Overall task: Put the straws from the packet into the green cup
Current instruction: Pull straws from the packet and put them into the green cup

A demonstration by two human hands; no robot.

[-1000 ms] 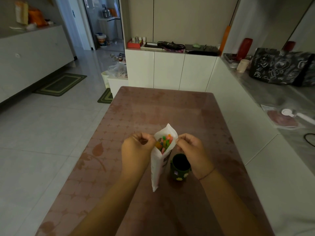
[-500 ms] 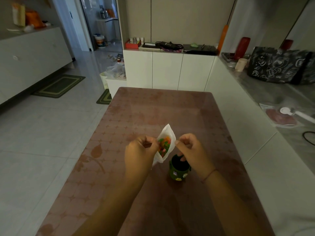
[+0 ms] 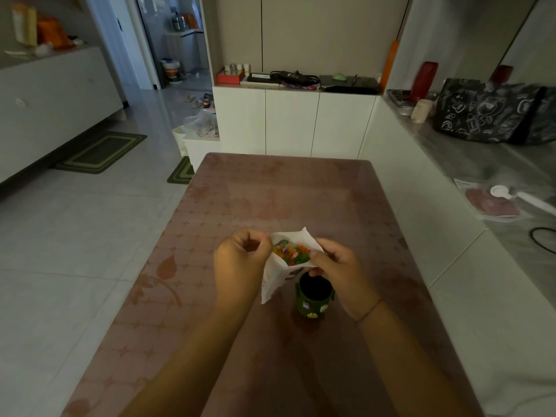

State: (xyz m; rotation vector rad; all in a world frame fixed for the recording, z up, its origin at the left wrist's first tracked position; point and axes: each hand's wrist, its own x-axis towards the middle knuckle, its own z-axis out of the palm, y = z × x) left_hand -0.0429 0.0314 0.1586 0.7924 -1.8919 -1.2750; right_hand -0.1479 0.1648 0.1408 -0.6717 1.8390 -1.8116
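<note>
- Since half a second ago the packet (image 3: pixel 274 281) mouth has been pulled wider, showing more of the coloured straws (image 3: pixel 291 254) inside.
- Left hand (image 3: pixel 240 266) pinches the packet's left edge; right hand (image 3: pixel 338 270) pinches its right edge.
- Held tilted, the packet hangs just up and left of the green cup (image 3: pixel 313 307), which stands on the table (image 3: pixel 270 200).

Inside the packet (image 3: pixel 272 285) the straws (image 3: pixel 291 254) showed only as coloured tips at the mouth, their lengths hidden. Its dark print was too small to read, and the left hand (image 3: pixel 240 266) covered its left edge. The green cup (image 3: pixel 313 300) was dark inside, with part of its rim behind the right hand (image 3: pixel 338 267). Both forearms ran off the bottom edge
</note>
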